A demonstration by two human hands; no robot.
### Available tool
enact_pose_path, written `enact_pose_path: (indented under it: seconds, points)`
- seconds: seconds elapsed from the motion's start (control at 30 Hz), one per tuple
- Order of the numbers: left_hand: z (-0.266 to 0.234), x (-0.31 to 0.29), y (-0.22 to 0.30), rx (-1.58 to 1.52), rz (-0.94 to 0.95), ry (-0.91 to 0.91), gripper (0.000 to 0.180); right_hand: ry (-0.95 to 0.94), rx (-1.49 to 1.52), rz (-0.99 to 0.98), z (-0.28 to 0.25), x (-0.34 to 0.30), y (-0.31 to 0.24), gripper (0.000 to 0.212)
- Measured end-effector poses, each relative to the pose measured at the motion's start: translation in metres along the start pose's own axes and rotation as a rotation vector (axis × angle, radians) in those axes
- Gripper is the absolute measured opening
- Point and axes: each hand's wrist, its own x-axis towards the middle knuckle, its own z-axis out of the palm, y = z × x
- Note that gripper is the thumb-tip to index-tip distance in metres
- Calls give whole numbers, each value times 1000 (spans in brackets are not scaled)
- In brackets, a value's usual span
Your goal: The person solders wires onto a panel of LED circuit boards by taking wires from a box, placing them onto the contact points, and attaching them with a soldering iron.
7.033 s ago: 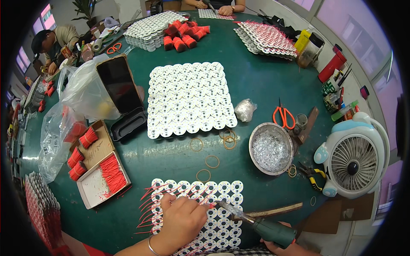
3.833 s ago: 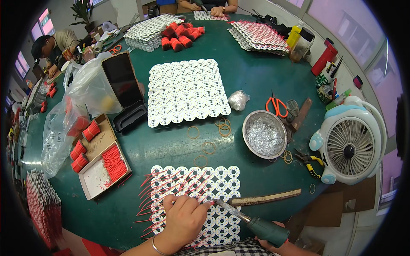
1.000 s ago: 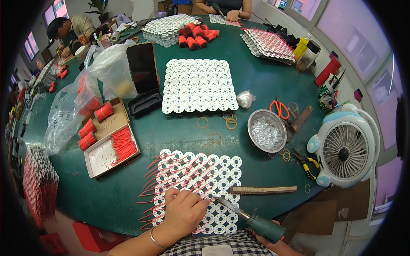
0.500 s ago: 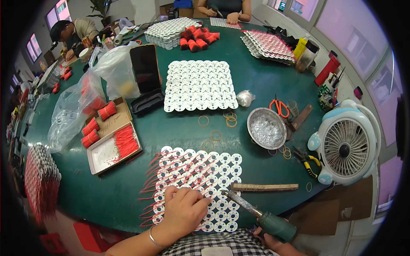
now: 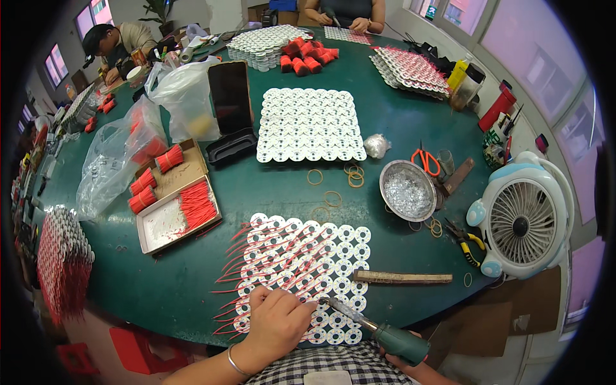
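Two bare hands at one flat panel (image 5: 342,260) of joined white ring-shaped discs. Left hand (image 5: 282,321): back upward, over the panel's lower middle, with curled fingers bunched together; impossible to tell whether clamped on a wire, with fingertips partly hidden. Right hand (image 5: 401,364): off the panel's lower right corner, wrapped around the green handle of a soldering tool (image 5: 404,343), partly hidden beneath; metal barrel slanted up-left over the panel, tip contact too small to make out. Thin red wires (image 5: 228,280), fanned past the panel's left edge. Rough wooden strip (image 5: 410,278), at the panel's right edge. Round metal bowl (image 5: 383,186) of silvery flakes, beyond the panel's upper right corner.
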Motion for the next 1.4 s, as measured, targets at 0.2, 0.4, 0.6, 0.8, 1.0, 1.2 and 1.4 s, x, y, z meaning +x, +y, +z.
enact_pose_path:
  seconds: [0.2,0.4,0.6,0.8,1.0,1.2,1.4]
  points:
    - [1,1,1,-2,-1,2,19,-41,-68,-152,8,10,-14,24]
    - [1,1,2,18,-7,5,18,-59,-190,-275,5,10,-14,27]
    - [3,2,3,18,-6,38,18,-29,139,-324,1,5,3,35]
    - [1,0,11,48,43,-2,17,-9,50,-18,-21,-23,83,44]
    - [2,-1,11,45,29,-12,18,8,-87,-100,-13,-22,53,32]
    - [3,-3,11,48,40,0,18,15,-205,-166,1,-15,3,25]
    - [0,-6,10,73,33,-13,18,-118,-382,-225,1,-5,-8,38]
